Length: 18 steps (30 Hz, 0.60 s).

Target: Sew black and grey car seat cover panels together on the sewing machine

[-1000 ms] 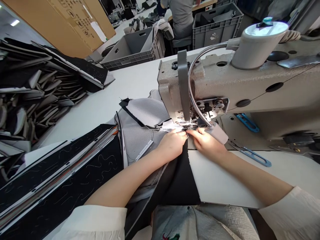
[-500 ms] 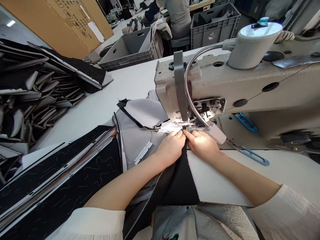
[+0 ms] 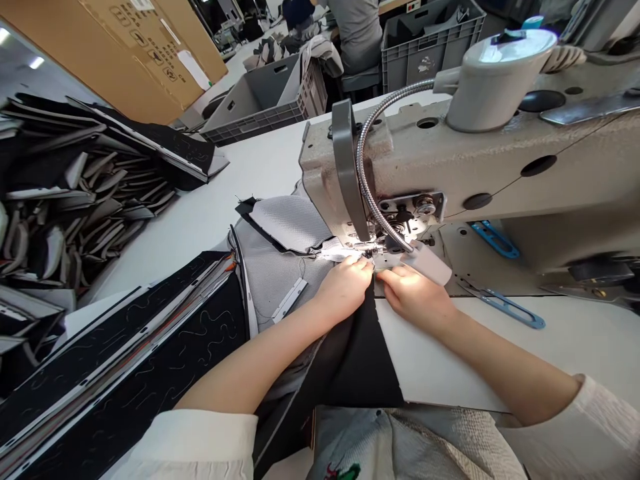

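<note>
My left hand (image 3: pixel 346 285) is closed on the edge of the grey and black fabric (image 3: pixel 367 353), its fingertips pinching close to the needle area of the sewing machine (image 3: pixel 400 167). Just right of it, my right hand (image 3: pixel 417 297) rests by the machine bed with its fingers curled together; whatever they may hold is hidden. Grey mesh fabric (image 3: pixel 290 223) with black edging spreads to the left of the presser foot. A small lamp (image 3: pixel 427 261) on a flexible metal neck lights the stitching spot. A white strip (image 3: pixel 290 300) lies on the mesh.
Blue thread snips (image 3: pixel 515 310) lie right of my right hand, with another blue pair (image 3: pixel 495 239) under the machine arm. Stacked dark panels (image 3: pixel 90 193) fill the left. Behind are a cardboard box (image 3: pixel 135 60), grey crates (image 3: pixel 265 100) and a seated person (image 3: pixel 355 33).
My right hand has drawn slightly right, away from the needle, opening a small gap from my left hand. The left hand has barely moved. The camera view has shifted a little.
</note>
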{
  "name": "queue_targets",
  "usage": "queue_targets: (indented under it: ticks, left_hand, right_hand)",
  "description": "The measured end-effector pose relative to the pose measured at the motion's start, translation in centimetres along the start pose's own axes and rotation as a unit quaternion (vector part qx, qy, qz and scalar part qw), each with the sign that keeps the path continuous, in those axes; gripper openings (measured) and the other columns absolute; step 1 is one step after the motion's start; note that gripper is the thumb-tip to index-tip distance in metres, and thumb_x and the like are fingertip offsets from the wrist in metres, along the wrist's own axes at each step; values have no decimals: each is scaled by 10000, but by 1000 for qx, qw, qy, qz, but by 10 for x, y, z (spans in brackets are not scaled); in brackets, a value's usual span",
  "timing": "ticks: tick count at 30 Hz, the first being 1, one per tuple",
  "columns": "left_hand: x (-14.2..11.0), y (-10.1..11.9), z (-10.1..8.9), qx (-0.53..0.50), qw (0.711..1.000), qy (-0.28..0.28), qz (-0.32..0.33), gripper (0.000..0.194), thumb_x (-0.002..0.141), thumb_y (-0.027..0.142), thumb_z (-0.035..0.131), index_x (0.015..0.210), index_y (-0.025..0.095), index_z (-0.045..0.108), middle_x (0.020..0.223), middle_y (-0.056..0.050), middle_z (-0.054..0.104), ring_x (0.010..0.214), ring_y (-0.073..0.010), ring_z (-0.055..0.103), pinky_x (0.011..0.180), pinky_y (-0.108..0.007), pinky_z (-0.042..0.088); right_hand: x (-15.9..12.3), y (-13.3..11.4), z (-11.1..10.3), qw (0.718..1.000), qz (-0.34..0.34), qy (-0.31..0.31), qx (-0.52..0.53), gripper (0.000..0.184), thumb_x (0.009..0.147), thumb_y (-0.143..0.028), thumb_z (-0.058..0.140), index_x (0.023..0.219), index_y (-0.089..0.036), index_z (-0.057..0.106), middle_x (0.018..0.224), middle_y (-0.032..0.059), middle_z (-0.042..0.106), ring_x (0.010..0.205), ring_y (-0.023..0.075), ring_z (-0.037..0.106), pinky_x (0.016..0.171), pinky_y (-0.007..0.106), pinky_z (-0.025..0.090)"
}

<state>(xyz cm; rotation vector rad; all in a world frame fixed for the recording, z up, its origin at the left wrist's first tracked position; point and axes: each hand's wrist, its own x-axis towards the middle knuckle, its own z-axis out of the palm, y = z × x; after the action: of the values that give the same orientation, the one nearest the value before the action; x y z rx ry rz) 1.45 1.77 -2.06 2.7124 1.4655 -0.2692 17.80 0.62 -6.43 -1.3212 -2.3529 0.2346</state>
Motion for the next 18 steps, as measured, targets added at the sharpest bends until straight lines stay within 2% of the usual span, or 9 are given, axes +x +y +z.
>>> queue_targets:
  ticks: [6, 7, 9, 11, 13, 15, 16, 18]
  left_hand:
    - [2, -1, 4, 6, 1000, 16, 2, 284, 794, -1, 399, 992, 71, 589, 1055, -122, 614, 1068, -229, 520, 923, -339, 443]
    - [3, -1, 3, 2, 1000, 14, 4, 265, 798, 6, 400, 962, 72, 596, 1029, -121, 622, 1059, -230, 527, 928, -343, 439]
    - [4, -2, -3, -28, 1000, 14, 0, 245, 803, 18, 401, 914, 84, 609, 993, -110, 636, 1040, -224, 542, 953, -347, 421]
    - [-2, -4, -12, -96, 994, 32, -34, 268, 809, 51, 415, 996, 102, 600, 1041, -92, 638, 1042, -209, 553, 962, -332, 415]
    - [-15, -5, -22, -188, 977, 48, -90, 361, 826, 120, 432, 1175, 140, 521, 1120, -67, 623, 1023, -186, 571, 916, -297, 448]
    - [-31, -4, -31, -264, 955, 34, -135, 513, 836, 205, 453, 1339, 176, 354, 1167, -57, 606, 981, -172, 593, 847, -275, 481]
    - [-39, -3, -34, -278, 950, 15, -144, 592, 831, 232, 467, 1387, 181, 270, 1174, -62, 602, 971, -175, 596, 832, -277, 486]
    - [-51, 3, -37, -242, 959, -23, -143, 704, 816, 224, 479, 1432, 150, 147, 1185, -96, 585, 1026, -205, 567, 859, -308, 472]
  right_hand:
    - [2, 0, -3, 999, -20, 3, 28, 220, 833, -126, 395, 822, -195, 603, 747, 33, 601, 747, 163, 540, 572, 261, 326]
    - [2, 2, -4, 998, -50, -3, 43, 221, 831, -122, 391, 810, -190, 599, 735, 32, 594, 733, 158, 531, 585, 261, 331]
    - [0, 3, -6, 985, -155, -25, 77, 220, 828, -129, 389, 787, -185, 597, 712, 27, 578, 702, 150, 510, 614, 265, 343]
    - [-1, 0, -6, 952, -284, -49, 105, 199, 816, -157, 407, 747, -184, 592, 690, 22, 562, 679, 153, 490, 630, 279, 354]
    - [-1, -12, -1, 920, -369, -66, 113, 155, 797, -196, 450, 718, -186, 584, 689, 22, 561, 689, 166, 487, 644, 298, 368]
    - [4, -30, 10, 908, -400, -70, 104, 111, 781, -221, 499, 767, -178, 600, 757, 38, 591, 756, 185, 508, 689, 316, 397]
    - [7, -41, 16, 907, -404, -70, 94, 110, 784, -221, 517, 806, -169, 611, 807, 52, 607, 799, 193, 519, 716, 324, 413]
    - [16, -62, 31, 910, -404, -64, 69, 133, 817, -227, 535, 880, -146, 620, 896, 73, 620, 861, 197, 540, 761, 338, 442]
